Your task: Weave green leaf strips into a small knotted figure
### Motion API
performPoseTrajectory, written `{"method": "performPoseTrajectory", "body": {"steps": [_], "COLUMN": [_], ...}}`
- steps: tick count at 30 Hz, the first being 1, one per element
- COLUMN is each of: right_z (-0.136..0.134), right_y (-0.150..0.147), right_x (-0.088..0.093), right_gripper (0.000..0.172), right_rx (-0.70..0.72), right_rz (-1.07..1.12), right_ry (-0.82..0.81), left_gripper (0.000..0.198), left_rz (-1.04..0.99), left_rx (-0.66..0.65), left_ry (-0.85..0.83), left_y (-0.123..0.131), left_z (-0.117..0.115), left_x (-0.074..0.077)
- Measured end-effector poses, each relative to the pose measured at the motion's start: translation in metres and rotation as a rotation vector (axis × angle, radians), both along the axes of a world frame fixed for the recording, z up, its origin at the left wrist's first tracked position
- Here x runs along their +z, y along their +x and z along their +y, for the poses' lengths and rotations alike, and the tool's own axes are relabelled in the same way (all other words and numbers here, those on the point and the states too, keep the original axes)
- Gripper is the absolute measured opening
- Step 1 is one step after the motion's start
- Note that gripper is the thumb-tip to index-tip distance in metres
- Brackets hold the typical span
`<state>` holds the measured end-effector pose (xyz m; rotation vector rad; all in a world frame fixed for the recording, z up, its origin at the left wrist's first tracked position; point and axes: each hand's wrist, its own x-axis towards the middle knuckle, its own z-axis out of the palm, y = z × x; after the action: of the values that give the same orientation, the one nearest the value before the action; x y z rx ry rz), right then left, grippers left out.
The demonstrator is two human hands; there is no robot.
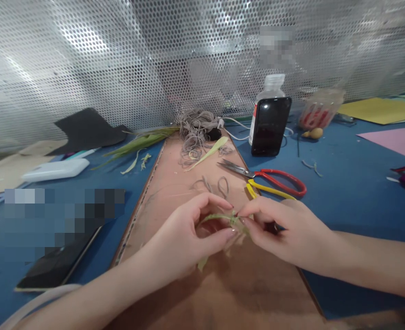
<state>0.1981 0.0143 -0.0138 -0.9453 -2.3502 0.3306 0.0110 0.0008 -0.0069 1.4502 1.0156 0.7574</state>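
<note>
Over the brown board [257, 284], my left hand [192, 229] curves around a narrow green leaf strip [216, 217], its thumb and fingertips close to the strip's right end. My right hand [285, 224] pinches that end, where a small green tie or knot seems to sit. A pale leaf end [202, 263] hangs below my left hand. Just beyond my right hand lie scissors [238, 168] with red and yellow handles, partly hidden by its fingers. Short loops of grey cord [223, 185] rest on the board beyond my hands.
A bundle of grey cord [197, 123] and a pale leaf [211, 152] lie at the board's far end. A black phone [271, 128] leans on a clear bottle [274, 82]. Green leaves [140, 142] and a white device [56, 169] are left; a plastic cup [321, 110] stands right.
</note>
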Motion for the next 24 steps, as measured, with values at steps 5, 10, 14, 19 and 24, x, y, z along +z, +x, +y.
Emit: {"method": "performPoseTrajectory", "body": {"steps": [5,10,14,19,24], "right_z": [-0.0005,0.0002,0.0002,0.0002,0.0016], "right_y": [0.0008,-0.0005,-0.0011,-0.0025,-0.0040], "right_x": [0.0009,0.0024,0.0037,0.0039,0.0002], "right_gripper": [0.011,0.014,0.018,0.006,0.011], "right_rx": [0.034,0.035,0.051,0.066,0.048], "right_rz": [-0.024,0.031,0.146,0.150,0.142], "right_ry": [0.034,0.036,0.016,-0.054,-0.154], "left_gripper": [0.017,0.017,0.017,0.019,0.017], "left_rz": [0.104,0.010,-0.024,-0.010,-0.025], "left_rx": [0.030,0.027,0.029,0.060,0.006], "left_ry": [0.014,-0.056,-0.050,-0.033,-0.019], "left_y": [-0.0016,-0.0027,-0.0020,-0.0026,-0.0028], "left_z": [0.0011,0.0018,0.0024,0.0033,0.0017], "left_x": [0.0030,-0.0014,-0.0036,-0.0040,-0.0053]}}
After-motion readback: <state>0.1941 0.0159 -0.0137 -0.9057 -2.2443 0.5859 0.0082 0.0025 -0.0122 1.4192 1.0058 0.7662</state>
